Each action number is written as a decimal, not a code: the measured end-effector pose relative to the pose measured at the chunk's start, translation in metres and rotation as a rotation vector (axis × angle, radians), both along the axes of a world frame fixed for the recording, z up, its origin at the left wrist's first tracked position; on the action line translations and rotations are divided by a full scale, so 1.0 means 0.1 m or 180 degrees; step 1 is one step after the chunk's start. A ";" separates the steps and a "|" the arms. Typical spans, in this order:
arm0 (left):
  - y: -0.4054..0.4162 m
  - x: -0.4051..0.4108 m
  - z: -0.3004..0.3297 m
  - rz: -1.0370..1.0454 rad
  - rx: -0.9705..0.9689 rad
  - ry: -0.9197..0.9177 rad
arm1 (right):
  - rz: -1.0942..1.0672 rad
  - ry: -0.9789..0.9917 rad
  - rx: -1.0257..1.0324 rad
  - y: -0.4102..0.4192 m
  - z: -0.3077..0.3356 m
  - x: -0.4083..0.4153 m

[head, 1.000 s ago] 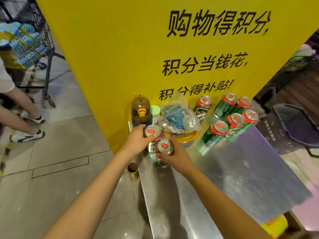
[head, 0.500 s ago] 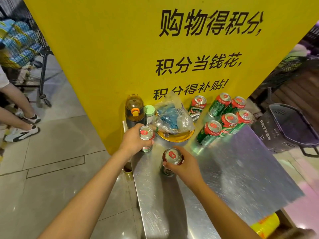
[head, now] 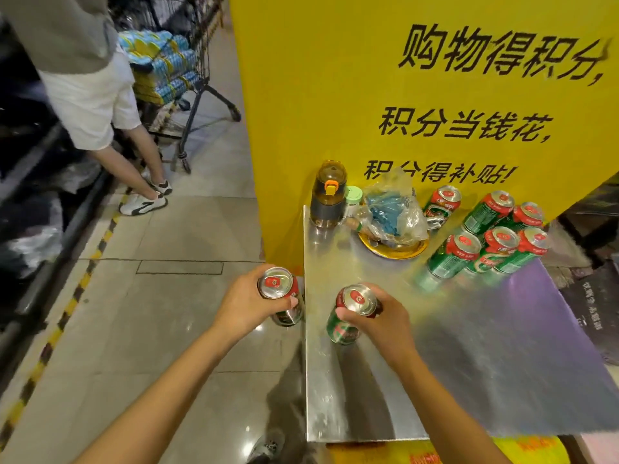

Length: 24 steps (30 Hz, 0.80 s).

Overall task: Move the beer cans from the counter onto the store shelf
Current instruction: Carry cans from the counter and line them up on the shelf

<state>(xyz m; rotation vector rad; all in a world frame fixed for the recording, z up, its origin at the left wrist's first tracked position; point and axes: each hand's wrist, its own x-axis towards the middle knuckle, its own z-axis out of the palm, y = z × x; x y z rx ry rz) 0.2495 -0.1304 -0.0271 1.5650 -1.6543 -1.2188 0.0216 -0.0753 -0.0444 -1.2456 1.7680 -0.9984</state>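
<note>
So each of the hands grips one beer can, left point(head: 249, 301) off the desk point(head: 469, 346) edge, right point(head: 382, 314) above it, while six cans point(head: 485, 236) wait by the sign, no shelf visible.

bottle point(head: 327, 195) left of bag point(head: 393, 212) | cans point(head: 487, 236) right | all on counter point(head: 469, 363)

Counter point(head: 469, 380) brushed sheet metal, dully reflective, scuffed; beer cans point(head: 485, 242) glossy printed metal, bare silver lids; can in left hand point(head: 279, 296) and can in right hand point(head: 351, 313) same shiny finish; bag point(head: 395, 212) thin crinkled clear plastic; bottle point(head: 328, 192) tinted translucent plastic, probably; yellow panel point(head: 335, 95) smooth matt; floor point(head: 150, 329) polished tile, glossy; trolley point(head: 197, 72) dark metal wire.
</note>
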 end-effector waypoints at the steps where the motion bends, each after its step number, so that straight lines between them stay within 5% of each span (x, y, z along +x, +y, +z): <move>1: 0.14 0.14 0.05 0.0148 0.0016 0.0024 | 0.0144 -0.0006 -0.0082 0.03 0.04 0.10; 8: 1.22 1.15 0.37 0.1484 -0.0084 0.0244 | 0.1168 -0.0703 0.0034 0.11 0.32 1.02; 24: 2.73 3.94 0.74 0.3189 -0.0484 0.0269 | 0.2810 -0.0906 -0.0126 0.48 0.74 4.46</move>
